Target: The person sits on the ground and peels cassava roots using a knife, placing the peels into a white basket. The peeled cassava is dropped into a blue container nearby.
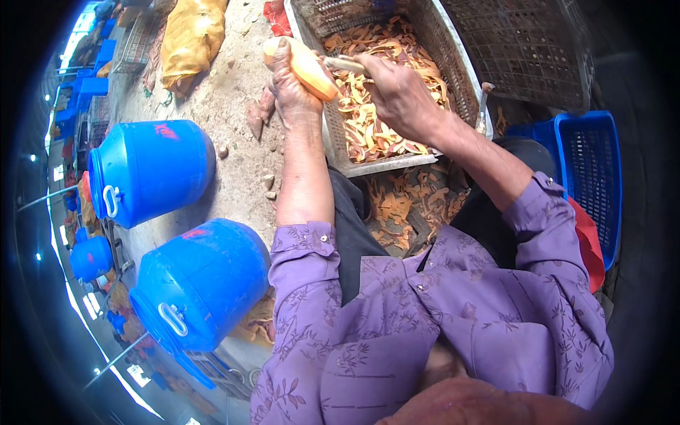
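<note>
My left hand (293, 87) grips a sweet potato (308, 69) whose pale orange flesh is bare over most of what shows. Close to its right side, my right hand (398, 90) is closed around the handle of a peeler (345, 65); the blade end is hard to make out against the root. Both hands are above the left part of a dirty white plastic crate (380, 166). Inside that crate lies a heap of orange and reddish sweet potato peelings (380, 119). A few unpeeled sweet potatoes (259, 114) rest on the floor left of my left wrist.
Two blue plastic barrels (154, 170) (204, 281) stand on my left. A yellow mesh sack (194, 40) lies at the upper left. To the right are a dark perforated crate (526, 48) and a blue basket (592, 180). Peelings (404, 207) litter the floor between my legs.
</note>
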`<state>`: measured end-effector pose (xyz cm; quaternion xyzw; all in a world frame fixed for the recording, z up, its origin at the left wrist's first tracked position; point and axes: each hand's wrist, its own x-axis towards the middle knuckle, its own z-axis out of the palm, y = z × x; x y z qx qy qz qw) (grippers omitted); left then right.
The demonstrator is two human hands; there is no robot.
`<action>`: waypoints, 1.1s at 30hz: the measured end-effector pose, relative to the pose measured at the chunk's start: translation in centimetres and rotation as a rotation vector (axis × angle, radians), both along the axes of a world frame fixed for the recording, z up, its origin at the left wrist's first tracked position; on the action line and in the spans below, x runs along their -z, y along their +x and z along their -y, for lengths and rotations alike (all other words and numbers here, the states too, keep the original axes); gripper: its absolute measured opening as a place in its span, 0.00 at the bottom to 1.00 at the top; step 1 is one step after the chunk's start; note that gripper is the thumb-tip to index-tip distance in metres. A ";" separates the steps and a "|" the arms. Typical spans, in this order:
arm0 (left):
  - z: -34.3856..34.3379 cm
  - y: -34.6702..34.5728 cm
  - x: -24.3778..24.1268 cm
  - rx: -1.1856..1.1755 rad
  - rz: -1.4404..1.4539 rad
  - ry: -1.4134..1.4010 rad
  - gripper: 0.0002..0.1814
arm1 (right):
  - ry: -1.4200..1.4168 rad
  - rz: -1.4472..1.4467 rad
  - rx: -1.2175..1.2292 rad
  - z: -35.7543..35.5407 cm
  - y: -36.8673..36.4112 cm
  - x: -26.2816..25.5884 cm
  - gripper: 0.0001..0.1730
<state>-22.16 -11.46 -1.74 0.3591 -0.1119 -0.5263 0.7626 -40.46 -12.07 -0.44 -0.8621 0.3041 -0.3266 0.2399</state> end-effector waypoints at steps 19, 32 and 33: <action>1.3 -1.1 0.9 -0.023 0.159 -0.134 0.19 | 0.057 -0.055 -0.045 0.9 0.4 0.2 0.06; 1.8 -1.3 1.0 -0.101 0.022 0.018 0.21 | -0.009 0.103 -0.017 2.4 0.3 0.6 0.11; 2.0 -1.3 1.4 -0.077 0.142 0.016 0.21 | -0.002 0.059 -0.006 2.0 0.2 0.9 0.12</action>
